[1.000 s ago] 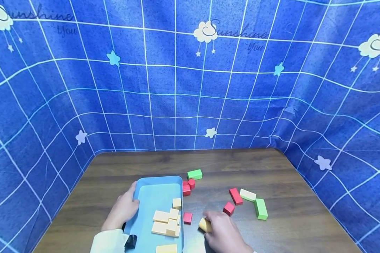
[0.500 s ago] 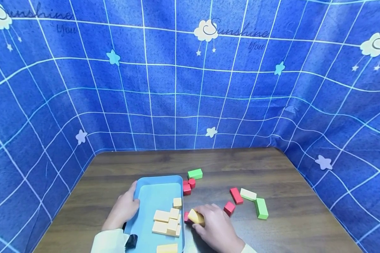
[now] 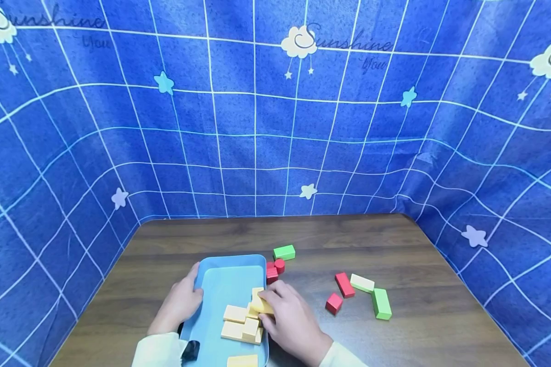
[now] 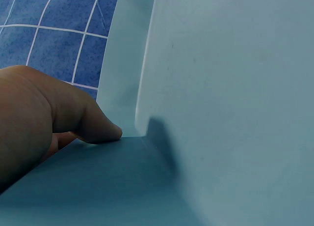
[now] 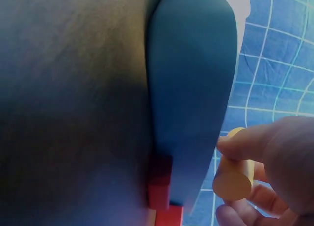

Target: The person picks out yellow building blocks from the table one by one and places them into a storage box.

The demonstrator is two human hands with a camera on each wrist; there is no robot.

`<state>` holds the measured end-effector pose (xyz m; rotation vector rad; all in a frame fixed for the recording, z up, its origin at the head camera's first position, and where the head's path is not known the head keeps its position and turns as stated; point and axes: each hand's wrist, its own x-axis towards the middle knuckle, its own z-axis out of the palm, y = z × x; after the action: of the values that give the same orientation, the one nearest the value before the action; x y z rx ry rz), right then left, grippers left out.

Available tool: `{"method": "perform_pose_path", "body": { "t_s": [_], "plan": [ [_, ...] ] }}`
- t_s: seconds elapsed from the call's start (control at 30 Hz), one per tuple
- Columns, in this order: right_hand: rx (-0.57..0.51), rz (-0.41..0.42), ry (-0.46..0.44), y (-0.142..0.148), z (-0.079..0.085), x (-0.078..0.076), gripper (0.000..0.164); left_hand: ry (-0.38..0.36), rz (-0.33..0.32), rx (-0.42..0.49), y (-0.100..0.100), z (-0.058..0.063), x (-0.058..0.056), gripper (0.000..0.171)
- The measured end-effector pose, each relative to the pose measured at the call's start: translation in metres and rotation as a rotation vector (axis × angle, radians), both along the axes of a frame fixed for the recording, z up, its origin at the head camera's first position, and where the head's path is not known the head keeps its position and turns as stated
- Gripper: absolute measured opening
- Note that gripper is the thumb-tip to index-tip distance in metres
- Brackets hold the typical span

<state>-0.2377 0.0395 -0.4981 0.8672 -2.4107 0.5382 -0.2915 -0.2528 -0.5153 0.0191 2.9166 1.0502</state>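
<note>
A blue tray (image 3: pixel 229 281) stands on the table, with several pale yellow wooden blocks (image 3: pixel 234 330) stacked near its right wall. My left hand (image 3: pixel 179 300) grips the tray's left rim; in the left wrist view, the thumb bends over the edge of the tray wall (image 4: pixel 122 54). Over the right wall, my right hand (image 3: pixel 296 320) pinches a yellow cylinder block (image 5: pixel 233 182) between thumb and fingers. In the head view the cylinder is just above the stacked blocks, partly covered by the fingers. Whether it touches them I cannot tell.
Red blocks (image 3: pixel 272 275) lie against the tray's right side, with a green block (image 3: pixel 284 252) behind them. Farther right lie a red cuboid (image 3: pixel 345 285), a red cube (image 3: pixel 334 303), a pale block (image 3: pixel 362 283) and another green block (image 3: pixel 382 304). A blue curtain (image 3: pixel 275 117) surrounds the table.
My right hand has carried the yellow cylinder block leftward from the table and up over the tray's right wall. The left hand has kept its grip on the rim.
</note>
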Motion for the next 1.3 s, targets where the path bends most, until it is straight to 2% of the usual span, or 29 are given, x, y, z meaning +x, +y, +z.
{"method": "perform_pose_path", "body": {
  "t_s": [0.3, 0.63, 0.77, 0.9, 1.3],
  "plan": [
    [-0.008, 0.063, 0.012, -0.005, -0.006, -0.006, 0.036, -0.024, 0.007, -0.01, 0.0, 0.001, -0.003, 0.066],
    [-0.03, 0.109, 0.046, -0.017, -0.005, -0.013, 0.032, -0.023, 0.016, -0.023, 0.0, -0.001, -0.004, 0.067],
    [-0.006, 0.096, 0.063, -0.023, -0.006, -0.017, 0.033, -0.011, 0.015, -0.022, -0.001, -0.001, -0.004, 0.067],
    [0.038, 0.061, 0.035, -0.026, -0.008, -0.019, 0.034, -0.003, 0.014, -0.025, 0.0, -0.001, -0.004, 0.067],
    [0.068, 0.045, 0.01, -0.027, -0.012, -0.022, 0.016, -0.015, 0.015, -0.021, 0.001, 0.001, -0.004, 0.067]
  ]
}}
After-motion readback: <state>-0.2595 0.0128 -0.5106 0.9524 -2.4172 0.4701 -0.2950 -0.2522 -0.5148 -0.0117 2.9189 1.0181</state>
